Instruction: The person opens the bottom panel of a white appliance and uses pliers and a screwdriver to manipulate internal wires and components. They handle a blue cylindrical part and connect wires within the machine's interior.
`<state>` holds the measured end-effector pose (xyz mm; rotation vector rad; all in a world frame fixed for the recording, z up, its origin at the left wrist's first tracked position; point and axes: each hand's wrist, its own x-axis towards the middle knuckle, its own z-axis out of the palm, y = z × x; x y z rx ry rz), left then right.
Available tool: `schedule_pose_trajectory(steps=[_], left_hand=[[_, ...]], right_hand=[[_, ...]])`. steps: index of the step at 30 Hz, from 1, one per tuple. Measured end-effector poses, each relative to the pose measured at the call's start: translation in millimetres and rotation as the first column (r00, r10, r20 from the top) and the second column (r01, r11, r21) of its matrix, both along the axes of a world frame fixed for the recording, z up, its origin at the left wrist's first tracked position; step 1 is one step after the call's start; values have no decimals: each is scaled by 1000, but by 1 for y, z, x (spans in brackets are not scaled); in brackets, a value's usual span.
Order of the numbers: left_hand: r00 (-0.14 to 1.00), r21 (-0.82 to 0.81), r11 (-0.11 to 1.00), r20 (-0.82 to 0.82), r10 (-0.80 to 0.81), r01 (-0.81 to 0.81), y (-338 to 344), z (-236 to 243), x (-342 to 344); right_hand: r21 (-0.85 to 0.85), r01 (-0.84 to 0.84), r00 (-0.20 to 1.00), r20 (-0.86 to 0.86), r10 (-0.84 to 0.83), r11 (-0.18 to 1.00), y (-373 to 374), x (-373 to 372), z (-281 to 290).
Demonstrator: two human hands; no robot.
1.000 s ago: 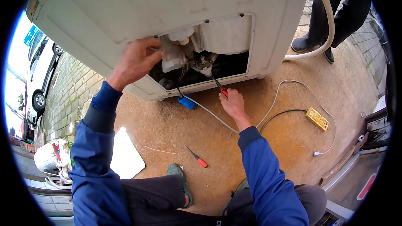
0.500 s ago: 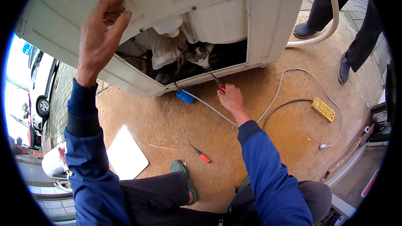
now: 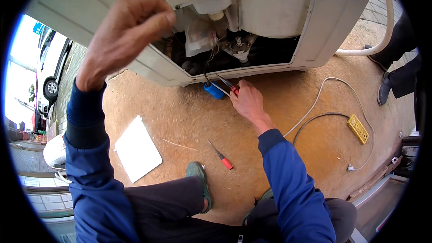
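Note:
My right hand (image 3: 249, 101) is closed around red-handled pliers (image 3: 228, 85), whose dark pointed jaws aim up and left. They are close by a blue cylindrical part (image 3: 213, 91) hanging on wires below the machine's opening. My left hand (image 3: 126, 36), somewhat blurred, is raised in front of the white washing machine (image 3: 346, 4). Its fingers are bent with the thumb apart, and nothing shows in them. Inside the opening are a white tub (image 3: 274, 13), a clear plastic bag (image 3: 198, 38) over some parts, loose wires and a metal-and-white mechanism (image 3: 240, 49).
On the floor lie a red-handled screwdriver (image 3: 220, 155), a white panel (image 3: 138, 150), and a thin stick (image 3: 179, 144). A yellow power strip (image 3: 357, 129) with its cord lies right. A pale hose (image 3: 386, 31) curves past another person's dark-trousered legs (image 3: 398, 45).
The view has shifted, so the machine sits further right. My left hand has drawn away from the panel, fingers curling. The pliers have moved from the opening's lower edge toward the blue part.

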<state>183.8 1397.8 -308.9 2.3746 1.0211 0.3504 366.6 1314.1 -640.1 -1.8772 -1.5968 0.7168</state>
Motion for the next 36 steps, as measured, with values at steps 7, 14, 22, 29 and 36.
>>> schedule_pose_trajectory(steps=[7,14,22,29,36], left_hand=[[724,-527,849,-596,-347,-27,1,-244,-41],[914,-299,905,-361,186,-303,23,-362,-71],[942,-637,712,-318,105,-295,24,-324,-43],[875,-467,883,-444,-194,-41,20,-263,-18],[926,-379,925,-337,-170,31,17,-123,11]], right_hand=[[-176,-84,996,-33,80,981,-2,-11,-13],[-226,-15,955,-292,-53,974,6,30,-1],[-180,-36,985,-170,5,983,3,32,2],[-20,62,988,-142,-64,998,15,30,21],[61,30,977,-212,-16,998,15,22,35]])
